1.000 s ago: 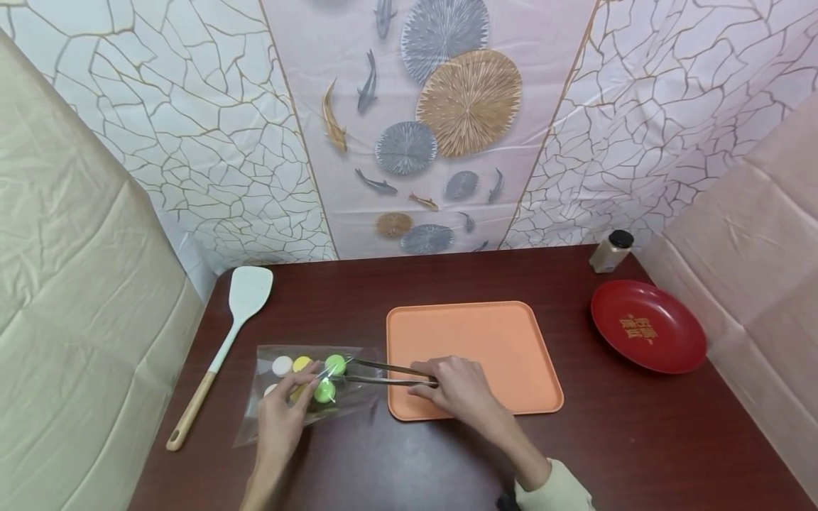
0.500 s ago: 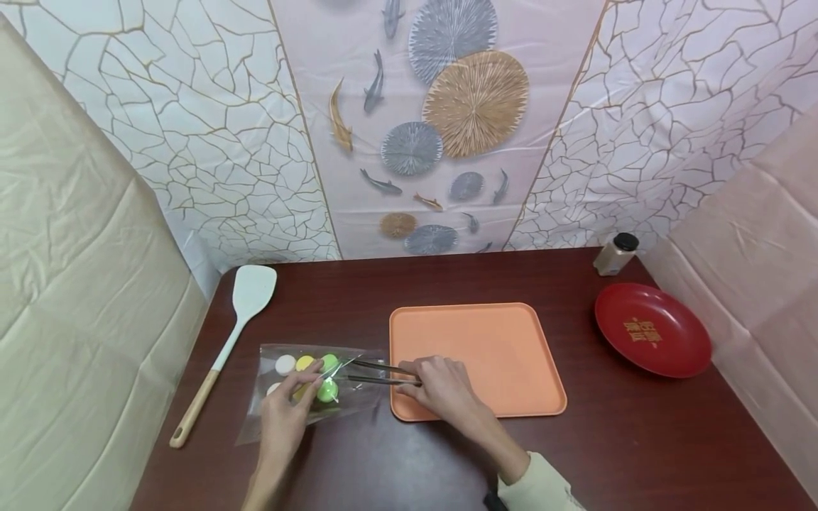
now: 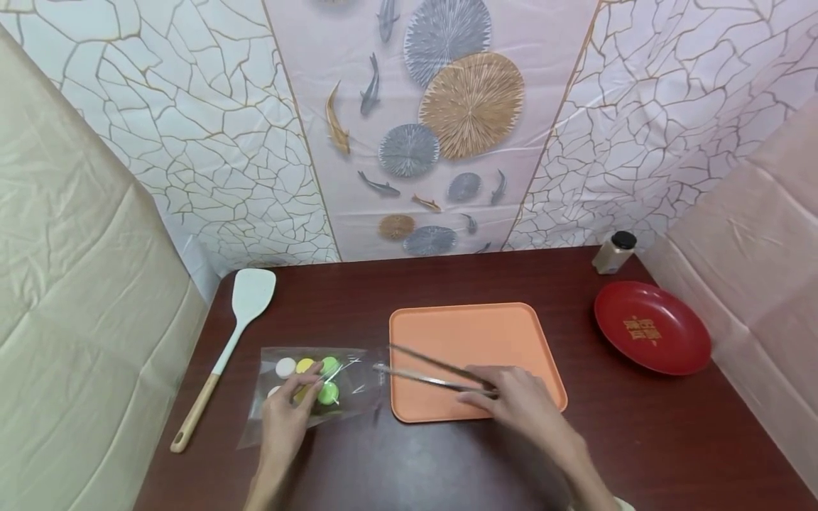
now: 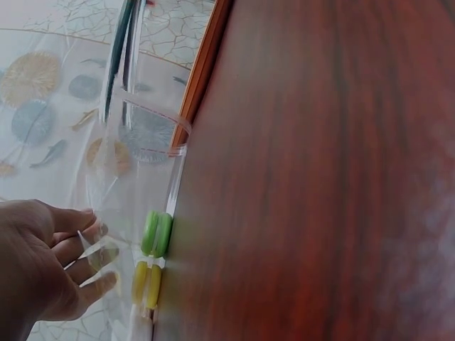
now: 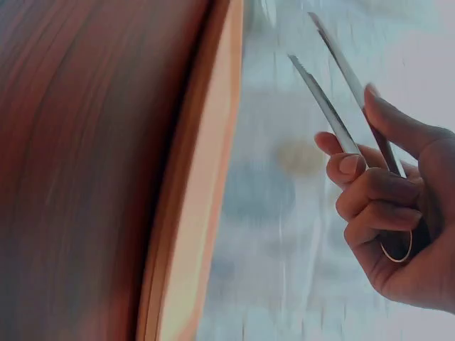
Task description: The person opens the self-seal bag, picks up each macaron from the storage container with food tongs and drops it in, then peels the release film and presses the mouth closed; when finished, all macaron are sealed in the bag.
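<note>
A clear plastic bag (image 3: 361,387) lies flat at the left of the tray, with several white, yellow and green macarons (image 3: 329,393) inside. My left hand (image 3: 285,419) pinches the bag's upper film over the yellow ones, partly hiding them. In the left wrist view the film is lifted off the macarons and the bag's mouth (image 4: 153,131) stands open. My right hand (image 3: 527,404) grips metal tongs (image 3: 424,378) over the orange tray, their tips pointing at the bag's mouth. In the right wrist view the tongs (image 5: 330,110) are spread, with nothing between the tips.
The orange tray (image 3: 473,326) is flat on the dark wooden table (image 3: 422,468). At the left lies a white spatula (image 3: 239,319) with a wooden handle. A red plate (image 3: 671,319) and a black-lidded jar (image 3: 615,252) stand at the right. Patterned cloth hangs behind.
My right hand has drawn the tongs out of the bag, up and to the right over the tray. Their tips are now wider apart. My left hand has stayed at the bag.
</note>
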The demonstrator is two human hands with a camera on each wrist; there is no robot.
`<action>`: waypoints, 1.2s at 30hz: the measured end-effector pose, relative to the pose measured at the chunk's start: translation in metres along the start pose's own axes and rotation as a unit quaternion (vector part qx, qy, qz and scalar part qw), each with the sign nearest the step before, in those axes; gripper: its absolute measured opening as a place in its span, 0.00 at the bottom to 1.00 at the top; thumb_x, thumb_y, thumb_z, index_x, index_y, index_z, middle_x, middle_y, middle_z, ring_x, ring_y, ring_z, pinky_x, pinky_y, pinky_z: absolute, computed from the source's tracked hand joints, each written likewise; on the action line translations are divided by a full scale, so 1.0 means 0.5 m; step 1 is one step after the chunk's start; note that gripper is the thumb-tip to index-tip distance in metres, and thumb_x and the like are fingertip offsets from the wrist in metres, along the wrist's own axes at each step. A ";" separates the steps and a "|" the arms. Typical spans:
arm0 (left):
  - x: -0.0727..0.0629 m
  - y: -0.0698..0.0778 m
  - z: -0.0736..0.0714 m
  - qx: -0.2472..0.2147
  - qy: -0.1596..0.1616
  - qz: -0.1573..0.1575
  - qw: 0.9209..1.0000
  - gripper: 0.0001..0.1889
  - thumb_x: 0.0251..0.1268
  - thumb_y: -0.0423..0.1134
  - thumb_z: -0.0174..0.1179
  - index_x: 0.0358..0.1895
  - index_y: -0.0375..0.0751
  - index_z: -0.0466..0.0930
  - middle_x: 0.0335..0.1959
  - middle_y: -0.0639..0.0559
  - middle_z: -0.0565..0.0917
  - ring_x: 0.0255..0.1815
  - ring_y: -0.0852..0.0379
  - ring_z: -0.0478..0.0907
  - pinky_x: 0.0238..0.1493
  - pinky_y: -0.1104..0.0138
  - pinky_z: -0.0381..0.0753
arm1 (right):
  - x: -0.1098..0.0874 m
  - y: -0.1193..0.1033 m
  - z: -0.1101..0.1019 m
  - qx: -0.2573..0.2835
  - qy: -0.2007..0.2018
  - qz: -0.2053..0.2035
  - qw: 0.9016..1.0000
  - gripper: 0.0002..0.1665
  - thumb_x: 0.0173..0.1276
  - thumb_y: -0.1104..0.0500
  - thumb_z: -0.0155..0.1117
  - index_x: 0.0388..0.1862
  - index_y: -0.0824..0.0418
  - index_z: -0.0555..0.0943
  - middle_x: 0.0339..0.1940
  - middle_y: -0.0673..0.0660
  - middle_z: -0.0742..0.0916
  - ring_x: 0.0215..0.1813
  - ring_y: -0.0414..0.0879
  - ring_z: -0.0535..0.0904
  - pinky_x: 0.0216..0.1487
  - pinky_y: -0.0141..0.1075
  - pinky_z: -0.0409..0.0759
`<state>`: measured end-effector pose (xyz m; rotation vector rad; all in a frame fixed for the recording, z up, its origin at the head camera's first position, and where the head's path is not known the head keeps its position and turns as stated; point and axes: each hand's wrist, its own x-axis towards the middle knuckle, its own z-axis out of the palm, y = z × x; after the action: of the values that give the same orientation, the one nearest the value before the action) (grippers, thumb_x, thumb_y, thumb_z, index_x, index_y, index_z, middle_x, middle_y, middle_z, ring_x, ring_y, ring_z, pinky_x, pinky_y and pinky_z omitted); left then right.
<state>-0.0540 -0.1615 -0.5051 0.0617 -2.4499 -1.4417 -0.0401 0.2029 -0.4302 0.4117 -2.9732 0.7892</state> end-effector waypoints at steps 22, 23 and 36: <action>-0.001 -0.103 0.015 0.030 0.002 0.067 0.997 0.12 0.69 0.39 0.77 0.53 0.45 0.93 0.60 0.49 0.92 0.66 0.46 0.88 0.74 0.61 0.81 | -0.156 0.303 -0.086 -0.011 0.014 0.263 0.965 0.32 0.87 0.49 0.60 0.65 0.76 0.66 0.41 0.79 0.86 0.42 0.78 0.86 0.39 0.70 0.81; -0.001 -0.101 0.014 0.036 0.002 0.069 0.997 0.12 0.71 0.40 0.76 0.54 0.46 0.93 0.60 0.50 0.92 0.67 0.47 0.88 0.72 0.62 0.82 | -0.155 0.303 -0.086 -0.007 0.008 0.269 0.963 0.32 0.87 0.48 0.60 0.64 0.76 0.65 0.35 0.74 0.87 0.39 0.74 0.87 0.37 0.68 0.81; 0.025 0.019 -0.010 0.061 -0.037 0.095 0.993 0.09 0.77 0.27 0.66 0.54 0.34 0.90 0.63 0.42 0.90 0.57 0.36 0.90 0.53 0.54 0.87 | -0.140 0.337 -0.095 -0.078 -0.145 0.315 0.935 0.47 0.77 0.30 0.66 0.50 0.78 0.73 0.43 0.80 0.83 0.47 0.81 0.83 0.43 0.70 0.81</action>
<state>-0.0634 -0.1631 -0.4916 -0.1987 -2.5238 -1.2330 -0.0185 0.3841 -0.4774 -0.5118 -3.4466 0.5372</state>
